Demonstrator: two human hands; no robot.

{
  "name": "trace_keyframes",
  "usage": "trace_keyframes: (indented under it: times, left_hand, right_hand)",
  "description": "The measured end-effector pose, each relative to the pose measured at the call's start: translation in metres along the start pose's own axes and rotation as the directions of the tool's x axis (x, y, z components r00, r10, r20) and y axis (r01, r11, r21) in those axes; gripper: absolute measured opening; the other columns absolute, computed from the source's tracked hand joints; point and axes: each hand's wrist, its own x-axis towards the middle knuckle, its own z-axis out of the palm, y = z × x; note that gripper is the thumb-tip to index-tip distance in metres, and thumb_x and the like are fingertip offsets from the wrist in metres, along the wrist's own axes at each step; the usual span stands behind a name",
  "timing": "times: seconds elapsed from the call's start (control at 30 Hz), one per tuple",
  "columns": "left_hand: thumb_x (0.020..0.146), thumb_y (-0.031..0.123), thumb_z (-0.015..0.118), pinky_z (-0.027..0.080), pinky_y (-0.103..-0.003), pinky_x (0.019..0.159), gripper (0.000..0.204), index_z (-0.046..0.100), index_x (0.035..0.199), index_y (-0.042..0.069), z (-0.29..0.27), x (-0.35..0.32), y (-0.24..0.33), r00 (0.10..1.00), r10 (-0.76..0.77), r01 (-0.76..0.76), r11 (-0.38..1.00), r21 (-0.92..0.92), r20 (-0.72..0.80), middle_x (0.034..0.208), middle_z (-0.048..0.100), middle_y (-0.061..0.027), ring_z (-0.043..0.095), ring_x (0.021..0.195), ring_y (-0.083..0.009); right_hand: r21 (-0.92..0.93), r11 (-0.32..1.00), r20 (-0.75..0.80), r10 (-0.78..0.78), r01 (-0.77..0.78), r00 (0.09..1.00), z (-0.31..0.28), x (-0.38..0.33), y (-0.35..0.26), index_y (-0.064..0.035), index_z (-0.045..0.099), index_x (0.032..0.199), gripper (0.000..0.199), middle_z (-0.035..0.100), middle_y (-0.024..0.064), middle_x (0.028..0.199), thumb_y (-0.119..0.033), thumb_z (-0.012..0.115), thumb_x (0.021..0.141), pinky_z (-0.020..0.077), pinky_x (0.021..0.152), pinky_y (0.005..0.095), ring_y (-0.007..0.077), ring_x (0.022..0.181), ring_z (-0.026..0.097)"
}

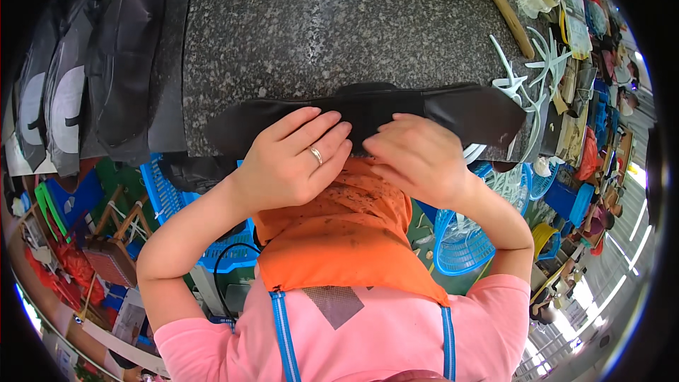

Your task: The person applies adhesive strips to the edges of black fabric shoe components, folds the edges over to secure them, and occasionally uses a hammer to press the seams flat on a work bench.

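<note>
Near edge, speckled grey stone table (318,35): our left hand (300,159) and right hand (417,155) on long black leathery strip (368,106), pinching unclear; we judge it soft, light, best held by ends.

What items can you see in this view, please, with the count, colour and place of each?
Leather-like piece: one, black, under both hands
Stone slab: one, speckled grey, top centre
Panels: at least three, black, upper left
Hammer: one, wooden handle, upper right
Strips: several, pale, right
Baskets: at least two, blue, below the slab
Apron: one, orange, on the person
Straps: two, blue, below the apron
Shirt: one, pink, bottom
Ring: one, silver, left hand
Background clutter: too small to count
Left hand: one, bare, centre
Right hand: one, bare, centre right
</note>
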Motion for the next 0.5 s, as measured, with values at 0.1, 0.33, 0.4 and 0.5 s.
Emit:
trace_keyframes:
  times: [0.1, 0.33, 0.4, 0.5]
  left_hand:
    - [0.075, 0.007, 0.071, 0.057, -0.042, 0.088, 0.016, 0.070, 0.090, 0.001, 0.004, -0.004, 0.001, 0.998, -0.004, 0.006, 1.000, 0.027, -0.057, 0.108, 0.071, -0.0123, 0.069, 0.102, -0.0291]
    - [0.070, 0.006, 0.080, 0.058, -0.042, 0.087, 0.023, 0.065, 0.088, 0.002, 0.004, -0.002, -0.001, 0.988, -0.135, 0.123, 0.980, -0.155, -0.073, 0.105, 0.071, -0.0118, 0.069, 0.101, -0.0298]
    - [0.069, 0.005, 0.080, 0.058, -0.042, 0.086, 0.026, 0.063, 0.089, 0.003, 0.001, 0.001, -0.001, 0.981, -0.183, 0.168, 0.965, -0.200, -0.059, 0.103, 0.071, -0.0112, 0.069, 0.101, -0.0298]
    - [0.067, 0.005, 0.081, 0.057, -0.042, 0.084, 0.028, 0.064, 0.091, 0.003, 0.002, 0.003, -0.001, 0.975, -0.216, 0.201, 0.957, -0.210, -0.053, 0.101, 0.070, -0.0096, 0.069, 0.099, -0.0293]
  right_hand:
    - [0.007, 0.979, 0.009, 0.202, -0.202, 0.979, -0.006, 0.014, -0.009, -0.0075, 0.067, 0.090, 0.030, 0.058, 0.0039, 0.088, -0.021, 0.080, 0.067, 0.0498, 0.078, 0.0370, 0.0246, 0.088, 0.059]
    - [-0.151, 0.977, 0.041, 0.159, -0.151, 0.986, 0.010, 0.019, -0.014, -0.0072, 0.066, 0.086, 0.025, 0.057, 0.0045, 0.089, -0.019, 0.077, 0.066, 0.0489, 0.077, 0.0374, 0.0237, 0.086, 0.058]
    - [-0.192, 0.973, 0.016, 0.130, -0.125, 0.991, 0.016, 0.018, -0.015, -0.0067, 0.065, 0.084, 0.023, 0.057, 0.0047, 0.089, -0.017, 0.075, 0.066, 0.0497, 0.077, 0.0363, 0.0235, 0.085, 0.058]
    - [-0.137, 0.986, -0.034, 0.096, -0.100, 0.995, 0.024, 0.017, -0.012, -0.0046, 0.065, 0.083, 0.021, 0.057, 0.0051, 0.088, -0.014, 0.070, 0.065, 0.0525, 0.074, 0.0358, 0.0231, 0.084, 0.060]
